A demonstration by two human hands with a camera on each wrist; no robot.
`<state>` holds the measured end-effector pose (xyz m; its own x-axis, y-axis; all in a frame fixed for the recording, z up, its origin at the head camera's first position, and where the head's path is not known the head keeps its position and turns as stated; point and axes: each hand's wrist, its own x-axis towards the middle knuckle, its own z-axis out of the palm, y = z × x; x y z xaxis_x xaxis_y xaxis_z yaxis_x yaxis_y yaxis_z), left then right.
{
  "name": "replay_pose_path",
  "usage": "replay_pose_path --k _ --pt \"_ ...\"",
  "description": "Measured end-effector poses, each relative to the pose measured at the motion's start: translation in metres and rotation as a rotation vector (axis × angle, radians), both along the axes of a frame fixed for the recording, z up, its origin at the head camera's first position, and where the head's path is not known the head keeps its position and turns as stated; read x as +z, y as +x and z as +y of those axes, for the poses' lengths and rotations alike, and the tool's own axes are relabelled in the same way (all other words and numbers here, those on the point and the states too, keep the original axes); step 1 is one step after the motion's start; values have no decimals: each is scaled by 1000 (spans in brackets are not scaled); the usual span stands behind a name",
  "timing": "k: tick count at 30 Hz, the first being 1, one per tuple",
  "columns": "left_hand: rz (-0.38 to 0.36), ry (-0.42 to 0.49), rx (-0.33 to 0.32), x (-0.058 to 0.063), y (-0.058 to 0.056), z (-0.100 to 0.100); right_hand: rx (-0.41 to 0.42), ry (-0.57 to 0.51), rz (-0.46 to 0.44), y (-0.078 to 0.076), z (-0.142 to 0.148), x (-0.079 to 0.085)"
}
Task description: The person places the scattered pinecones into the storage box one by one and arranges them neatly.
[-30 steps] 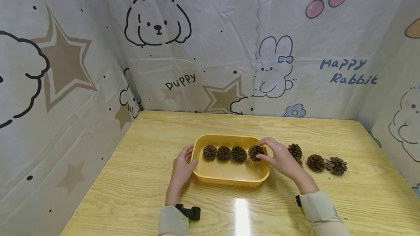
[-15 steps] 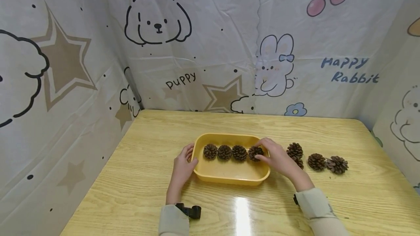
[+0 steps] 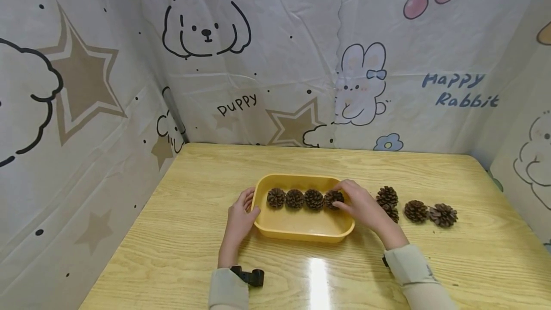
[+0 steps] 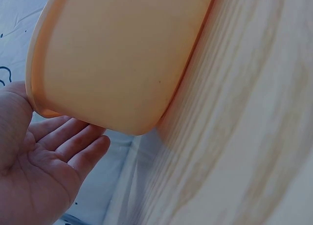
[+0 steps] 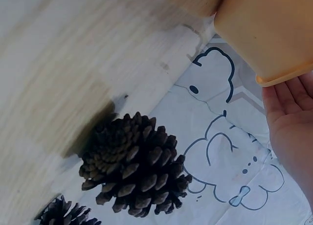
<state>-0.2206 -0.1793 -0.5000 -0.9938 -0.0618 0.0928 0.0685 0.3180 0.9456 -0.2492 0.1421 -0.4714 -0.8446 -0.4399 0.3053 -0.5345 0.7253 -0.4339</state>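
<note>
Left hand (image 3: pixel 240 218) round tray rim (image 3: pixel 301 236), right hand (image 3: pixel 360 206) round pinecone (image 3: pixel 331 200); backdrop (image 3: pixel 292 68): "Puppy" (image 3: pixel 237 104), "Happy Rabbit" (image 3: pixel 460 91)

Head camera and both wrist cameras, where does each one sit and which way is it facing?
Head: worn on the head, facing forward and down on the yellow tray and its four pinecones; left hand, right hand and sleeves show.
Left wrist: worn there, facing the tray's outside; left hand shows.
Right wrist: worn there, facing two loose pinecones; right hand partly shows.
Both wrist views share the tray.
</note>
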Motion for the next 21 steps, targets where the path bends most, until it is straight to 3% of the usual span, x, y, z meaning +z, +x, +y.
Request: replay_pose_path --k 21 --pt "-6 17 -3 -4 -3 0 47 136 89 2 -5 7"
